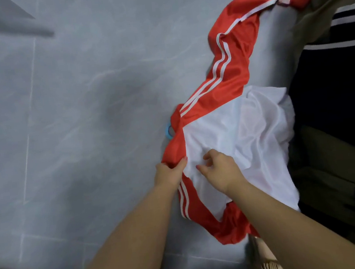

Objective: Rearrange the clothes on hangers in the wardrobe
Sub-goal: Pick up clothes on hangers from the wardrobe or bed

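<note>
A red and white jacket (pixel 232 127) with white stripes down its sleeves lies spread on the grey tiled floor. One red sleeve stretches up to the top right. My left hand (pixel 168 174) pinches the red shoulder fabric at the jacket's left edge. My right hand (pixel 221 169) hovers just over the white body panel, fingers apart and holding nothing. A blue hanger hook (pixel 168 131) peeks out from under the red collar area; the rest of the hanger is hidden by the cloth.
Dark clothes with white stripes (pixel 348 29) and an olive garment (pixel 326 163) lie at the right edge. A beige slipper (pixel 264 258) shows near the bottom. Grey floor tiles (pixel 84 121) fill the left side.
</note>
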{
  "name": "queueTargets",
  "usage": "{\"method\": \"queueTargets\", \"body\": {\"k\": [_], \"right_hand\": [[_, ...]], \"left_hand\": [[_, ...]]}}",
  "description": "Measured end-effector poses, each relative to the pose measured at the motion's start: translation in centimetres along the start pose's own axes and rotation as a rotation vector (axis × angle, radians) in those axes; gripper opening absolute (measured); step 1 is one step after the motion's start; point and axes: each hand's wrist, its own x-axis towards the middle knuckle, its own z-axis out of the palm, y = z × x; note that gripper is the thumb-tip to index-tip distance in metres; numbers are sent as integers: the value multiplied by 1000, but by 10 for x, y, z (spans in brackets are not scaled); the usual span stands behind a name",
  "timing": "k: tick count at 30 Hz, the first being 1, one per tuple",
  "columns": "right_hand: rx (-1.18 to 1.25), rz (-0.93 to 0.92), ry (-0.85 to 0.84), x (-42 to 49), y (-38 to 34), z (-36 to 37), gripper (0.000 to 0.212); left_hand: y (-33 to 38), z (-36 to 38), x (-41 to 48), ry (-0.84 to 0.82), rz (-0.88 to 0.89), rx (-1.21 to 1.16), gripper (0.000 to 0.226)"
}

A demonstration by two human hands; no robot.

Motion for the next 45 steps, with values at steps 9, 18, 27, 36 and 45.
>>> {"method": "queueTargets", "body": {"k": [9, 18, 27, 36, 45], "right_hand": [[550, 168, 45, 11, 12, 8, 20], [853, 123, -18, -68, -62, -69, 22], [898, -76, -40, -214, -202, -238, 26], [746, -276, 10, -464, -283, -421, 33], [867, -365, 286, -664, -248, -532, 26]], "left_hand": [[26, 24, -35, -201, -3, -120, 39], [103, -38, -145, -248, 160, -134, 18], [258, -99, -339, -252, 422, -73, 17], [377, -139, -608, -294, 805, 34, 23], [415, -113, -833, -334, 1224, 375, 28]]}}
